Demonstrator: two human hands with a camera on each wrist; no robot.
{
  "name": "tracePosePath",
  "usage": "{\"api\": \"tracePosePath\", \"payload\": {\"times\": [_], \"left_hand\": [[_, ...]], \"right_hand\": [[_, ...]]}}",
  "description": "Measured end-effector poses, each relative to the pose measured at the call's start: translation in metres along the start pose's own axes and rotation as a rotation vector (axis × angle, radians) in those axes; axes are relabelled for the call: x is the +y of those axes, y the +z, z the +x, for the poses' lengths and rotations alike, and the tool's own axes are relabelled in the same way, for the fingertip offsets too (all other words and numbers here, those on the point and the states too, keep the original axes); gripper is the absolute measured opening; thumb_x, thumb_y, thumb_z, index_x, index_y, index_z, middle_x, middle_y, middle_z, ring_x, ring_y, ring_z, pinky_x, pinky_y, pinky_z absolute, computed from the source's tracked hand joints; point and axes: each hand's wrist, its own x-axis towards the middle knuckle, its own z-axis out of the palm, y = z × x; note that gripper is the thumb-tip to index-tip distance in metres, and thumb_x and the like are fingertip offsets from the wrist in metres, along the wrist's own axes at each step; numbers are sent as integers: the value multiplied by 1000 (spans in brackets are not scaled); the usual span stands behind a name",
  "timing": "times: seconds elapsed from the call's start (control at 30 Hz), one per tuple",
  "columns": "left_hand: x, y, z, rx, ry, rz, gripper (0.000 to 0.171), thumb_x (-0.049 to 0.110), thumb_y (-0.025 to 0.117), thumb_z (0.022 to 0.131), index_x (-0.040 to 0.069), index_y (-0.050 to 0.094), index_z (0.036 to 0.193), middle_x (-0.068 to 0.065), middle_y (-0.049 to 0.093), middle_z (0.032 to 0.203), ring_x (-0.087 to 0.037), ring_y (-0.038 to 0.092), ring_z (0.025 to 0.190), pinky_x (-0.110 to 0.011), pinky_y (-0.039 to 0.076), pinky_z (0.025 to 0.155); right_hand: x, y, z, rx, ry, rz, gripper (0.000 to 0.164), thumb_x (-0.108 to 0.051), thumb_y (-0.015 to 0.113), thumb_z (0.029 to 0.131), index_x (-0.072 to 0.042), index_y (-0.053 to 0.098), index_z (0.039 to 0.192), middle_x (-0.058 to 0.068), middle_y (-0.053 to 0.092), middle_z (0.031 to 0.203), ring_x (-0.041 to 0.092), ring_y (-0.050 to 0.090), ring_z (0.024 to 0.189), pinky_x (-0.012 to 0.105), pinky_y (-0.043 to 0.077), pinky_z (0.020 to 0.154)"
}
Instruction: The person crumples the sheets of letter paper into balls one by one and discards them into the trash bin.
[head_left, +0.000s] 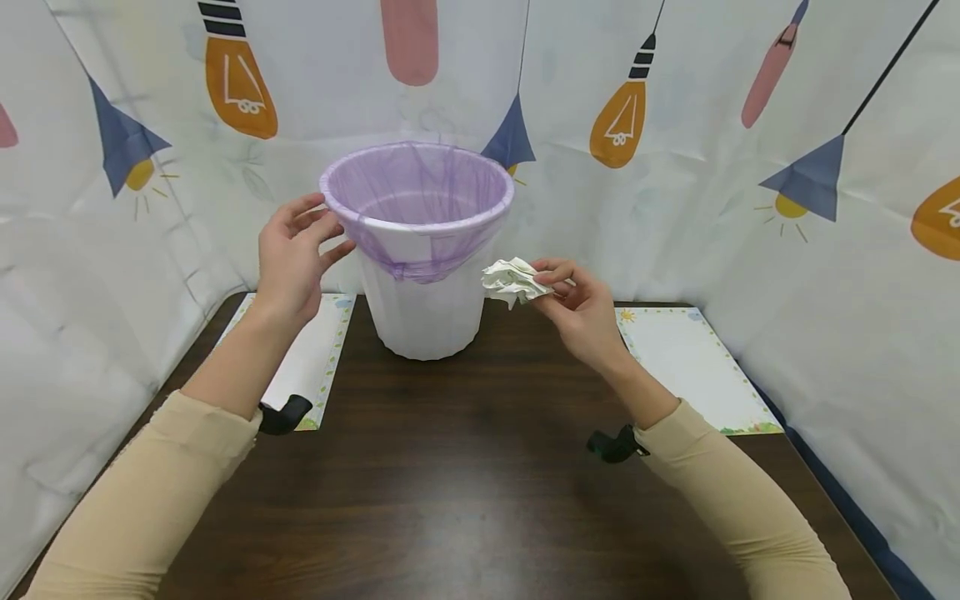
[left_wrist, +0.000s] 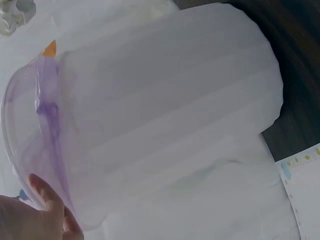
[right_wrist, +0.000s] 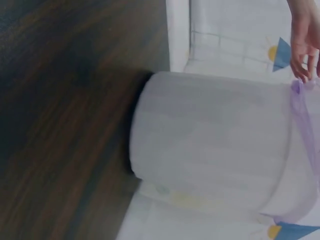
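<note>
A white trash bin [head_left: 423,312], lined with a purple plastic bag [head_left: 420,268] folded over its rim, stands upright at the back of the dark table. My left hand [head_left: 296,242] is at the bin's left side, its loosely bent fingertips right at the rim and the thumb lower, beside the bag; the left wrist view shows that hand [left_wrist: 42,215] against the purple edge. To the right of the bin, my right hand [head_left: 573,304] pinches a crumpled white paper [head_left: 513,281] between thumb and fingers, below rim height. The right wrist view leaves this paper out.
A white sheet with a decorated border [head_left: 341,337] lies behind my left forearm. A similar sheet [head_left: 690,358] lies at the right edge of the table [head_left: 465,483]. White curtains [head_left: 697,200] printed with lamps and bulbs enclose the back and sides.
</note>
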Motion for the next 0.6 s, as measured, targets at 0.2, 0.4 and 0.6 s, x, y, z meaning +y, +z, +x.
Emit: {"api": "tracePosePath", "payload": {"times": [0.2,0.4,0.6], "left_hand": [[8,-3,13,-5,-129,-78,53,1,71,95,1,45,142,-12,48,125,-18,64,94,-28,58,83],[12,-3,20,5,-182,-126,60,-5,69,95,-2,39,146,-12,48,126,-15,67,85,-24,58,80],[16,-3,24,10,-196,-164,69,-12,69,91,-5,35,151,-11,57,111,-15,69,79,-24,58,77]], "right_hand": [[-9,-3,8,-3,-17,11,14,27,59,88,18,53,96,16,64,120,26,69,103,26,57,79],[-17,-3,22,-16,-65,2,14,26,60,87,19,52,96,16,65,118,27,70,101,31,58,84],[-25,0,46,-28,-125,4,14,26,61,87,20,52,96,16,66,117,26,71,101,36,59,86]]}}
